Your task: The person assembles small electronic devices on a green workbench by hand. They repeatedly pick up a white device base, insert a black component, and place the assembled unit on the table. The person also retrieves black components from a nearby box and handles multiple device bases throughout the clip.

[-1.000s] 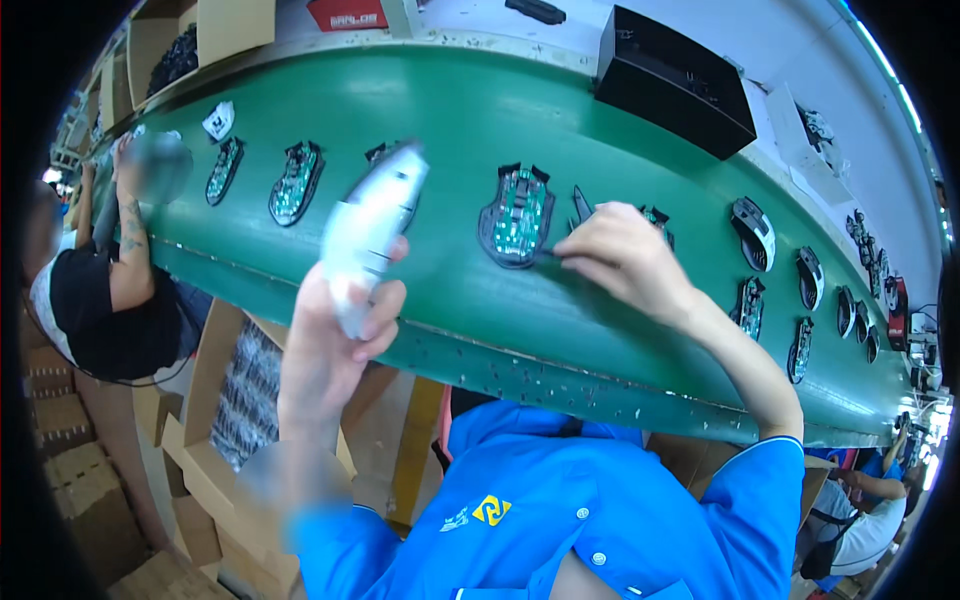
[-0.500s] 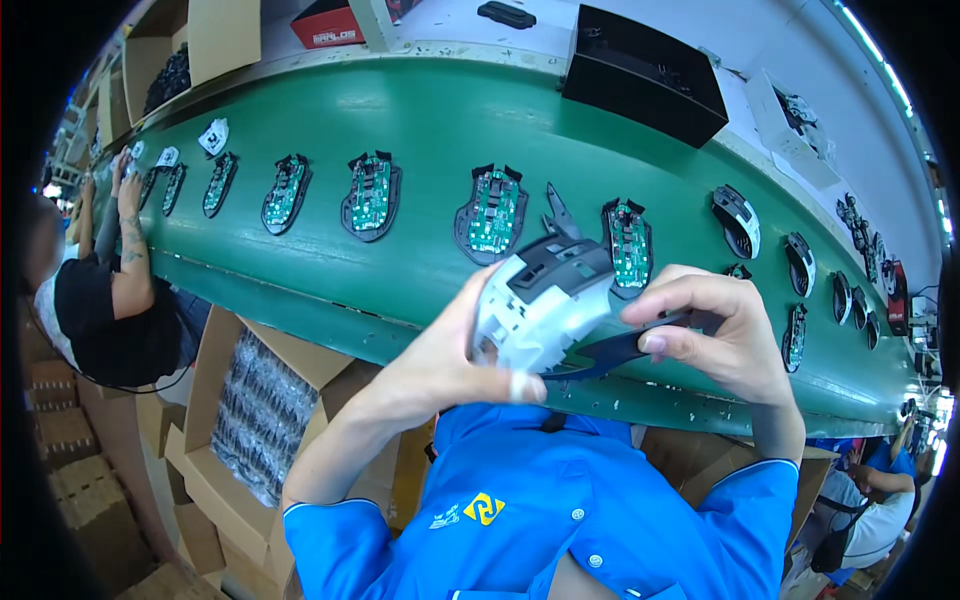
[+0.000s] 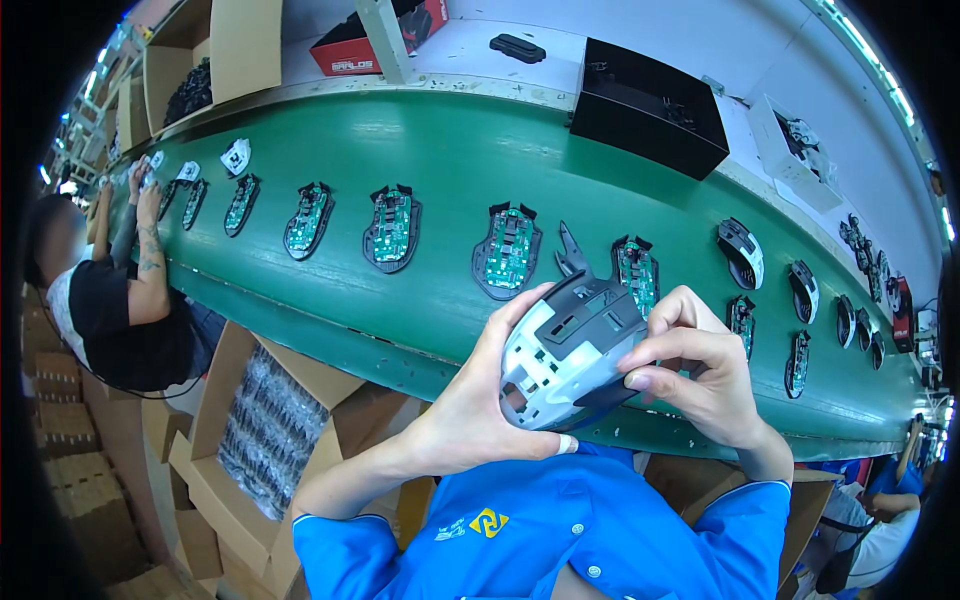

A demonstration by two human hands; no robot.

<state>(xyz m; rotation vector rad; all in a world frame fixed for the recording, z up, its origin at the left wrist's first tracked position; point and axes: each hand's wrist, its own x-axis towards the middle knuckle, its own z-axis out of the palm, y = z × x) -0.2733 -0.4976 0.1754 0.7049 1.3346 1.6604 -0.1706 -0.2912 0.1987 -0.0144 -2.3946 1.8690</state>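
My left hand point(image 3: 470, 415) is wrapped round a white and dark grey computer mouse shell point(image 3: 575, 340), its thumb along the near side. My right hand point(image 3: 705, 375) pinches a thin dark side panel point(image 3: 606, 394) against the shell's right side; my fingers and the shell hide much of it. Just beyond the shell, a mouse base with a green circuit board point(image 3: 636, 268) lies on the green work surface point(image 3: 450, 150). Beside it are a dark pointed plastic part point(image 3: 572, 250) and another mouse base with its board point(image 3: 506, 250).
More mouse bases point(image 3: 391, 230) line the surface to the left; assembled-looking mice point(image 3: 740, 252) lie right. A black box point(image 3: 650, 110) stands at the back edge. A carton of wrapped parts point(image 3: 268, 430) sits below left. A co-worker point(image 3: 130, 300) works at far left.
The dark panel and my right hand have come up against the shell's side. The shell has turned in my left hand. The whole view has shifted slightly.
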